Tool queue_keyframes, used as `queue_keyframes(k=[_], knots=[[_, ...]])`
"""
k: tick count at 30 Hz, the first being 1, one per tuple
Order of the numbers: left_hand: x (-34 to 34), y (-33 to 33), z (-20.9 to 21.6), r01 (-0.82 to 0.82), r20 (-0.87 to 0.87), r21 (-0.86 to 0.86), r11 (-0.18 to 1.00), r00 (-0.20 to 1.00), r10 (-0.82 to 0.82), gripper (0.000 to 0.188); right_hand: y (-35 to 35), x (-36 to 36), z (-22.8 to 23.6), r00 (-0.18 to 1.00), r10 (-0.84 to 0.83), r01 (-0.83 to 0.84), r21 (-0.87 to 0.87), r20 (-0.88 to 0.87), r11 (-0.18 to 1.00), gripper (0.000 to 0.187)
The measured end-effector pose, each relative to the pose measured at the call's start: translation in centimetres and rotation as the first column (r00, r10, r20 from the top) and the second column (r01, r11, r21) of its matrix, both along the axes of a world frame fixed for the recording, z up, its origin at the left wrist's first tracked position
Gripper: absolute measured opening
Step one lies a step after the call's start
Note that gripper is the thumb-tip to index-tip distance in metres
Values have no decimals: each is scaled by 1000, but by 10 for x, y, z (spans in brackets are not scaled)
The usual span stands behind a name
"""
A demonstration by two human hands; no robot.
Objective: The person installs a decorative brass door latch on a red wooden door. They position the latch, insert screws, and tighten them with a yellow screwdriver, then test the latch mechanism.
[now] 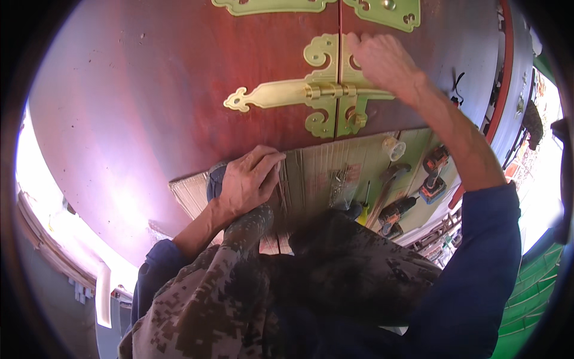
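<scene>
Left hand (250, 182): loosely curled, rested at left of centre near the cardboard (308, 179); no held object can be seen. The cardboard could be shifted if leaned upon.
Latch (311, 90) risk: might be set askew or scratched, should uneven pressure be put on its right plate (348, 75).
Right hand (385, 63): bent at that plate, upper centre; whether anything is pinched cannot be told. A small part, if held, might be dropped through a slack grip.
Latch look: golden, shiny, placed upper centre on the red door (179, 84); spear-tipped at left, scrolled about the seam (340, 23), knobbed (357, 121) below right.
</scene>
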State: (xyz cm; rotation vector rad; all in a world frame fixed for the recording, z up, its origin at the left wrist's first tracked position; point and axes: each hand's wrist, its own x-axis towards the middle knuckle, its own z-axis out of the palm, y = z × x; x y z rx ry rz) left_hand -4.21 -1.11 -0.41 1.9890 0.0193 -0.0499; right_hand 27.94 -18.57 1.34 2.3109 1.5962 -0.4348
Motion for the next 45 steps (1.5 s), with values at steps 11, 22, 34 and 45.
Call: queue_keyframes(k=[11,22,34,45], knots=[[23,-39,-1,139,13,-88,986,990,-139,21,23,-14,-19,514,-826,846,-25,-233,533,34],[24,-97,-16,303,130,140,943,938,-321,19,-182,-213,74,525,-572,756,38,-630,653,13],[-4,-64,0,222,101,184,958,965,-243,20,-176,-245,-4,761,-419,620,370,-495,692,21],[-6,-42,0,121,80,141,983,988,-133,22,-92,-137,90,191,-404,936,41,-895,350,16]])
